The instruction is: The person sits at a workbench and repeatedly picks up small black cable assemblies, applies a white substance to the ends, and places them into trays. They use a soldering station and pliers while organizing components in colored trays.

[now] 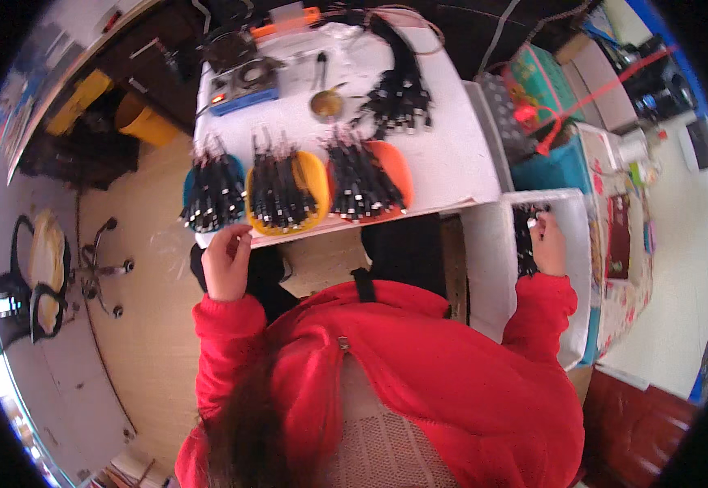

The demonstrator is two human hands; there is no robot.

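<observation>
Okay, tabletop [451, 163]: white; trays [315, 175], cables [279, 197]
Floor [155, 317]: wheeled chair [43, 244]
Left hand [227, 262]: by edge, grip unclear
Right hand [550, 247]: inside box [489, 281], grip unclear

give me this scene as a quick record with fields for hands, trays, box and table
left hand: by the front edge of the white table, near the blue tray; grip unclear
right hand: in the white box, beside black pieces; grip unclear
tray row: blue tray, yellow tray, orange tray, each holding black cables
farther back: cable bundle, small round dish
</observation>
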